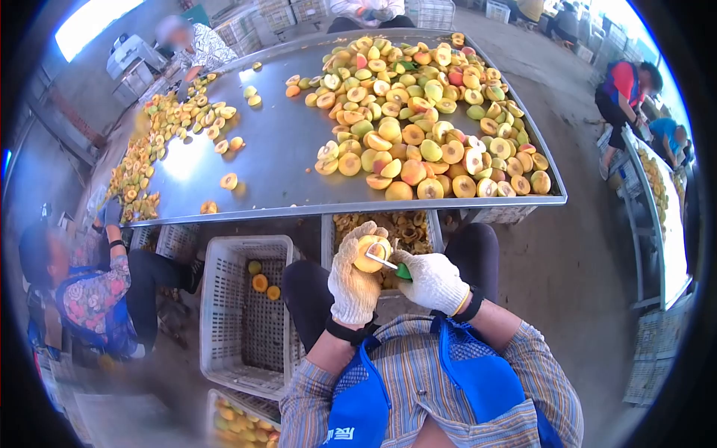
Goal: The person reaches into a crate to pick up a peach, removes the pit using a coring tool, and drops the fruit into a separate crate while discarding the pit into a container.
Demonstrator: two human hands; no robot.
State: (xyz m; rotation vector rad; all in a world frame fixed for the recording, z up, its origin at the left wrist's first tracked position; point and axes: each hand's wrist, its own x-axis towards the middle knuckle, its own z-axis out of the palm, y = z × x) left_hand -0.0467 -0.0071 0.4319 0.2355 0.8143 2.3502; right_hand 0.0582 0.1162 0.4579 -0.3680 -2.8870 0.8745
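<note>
My left hand [351, 287], in a stained white knit glove, is closed round a yellow peach half [364, 260] with the cut face turned toward my right hand. My right hand [439, 284], gloved too, grips the green handle of a pitting tool [403, 272]. The tool's thin metal loop lies against the peach flesh. Both hands are over my lap, in front of a crate [328, 237] holding brownish peach scraps [414, 227]. Beyond it, a heap of halved peaches [418, 127] covers the right part of a metal table [276, 160].
At my left stands a white plastic crate [211, 306] with a few peach halves [260, 283]; a fuller crate [246, 399] is below it. The table's raised edge [358, 208] runs before my knees. Co-workers sit at the left [97, 291] and far side [205, 48]; others work at the right [624, 86].
</note>
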